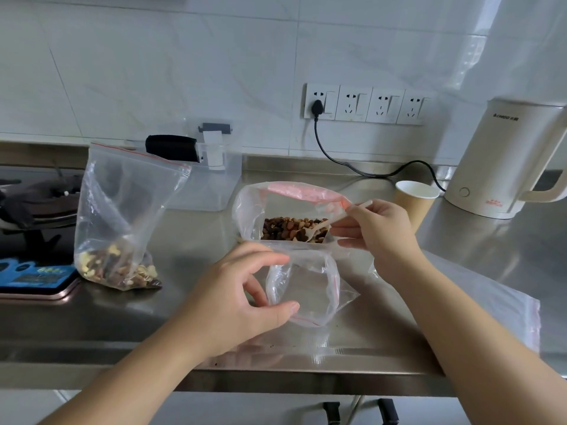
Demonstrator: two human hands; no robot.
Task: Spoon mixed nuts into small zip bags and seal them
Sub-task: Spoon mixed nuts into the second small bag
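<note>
Stainless steel counter [460, 271], white tiled wall behind; cream electric kettle [503, 161] far right of the nut container [294, 231]; partly filled zip bag [119, 222] standing to its left.

Nut container: bag-lined, holding mixed nuts. Right hand [377, 228] pinched on wooden spoon [334, 217] dipped in the nuts.

Empty small zip bag [306, 289]: just in front of the container, mouth held open by left hand [245, 296].

Risk: the limp mouth may sag, so nuts could spill onto the counter.
</note>
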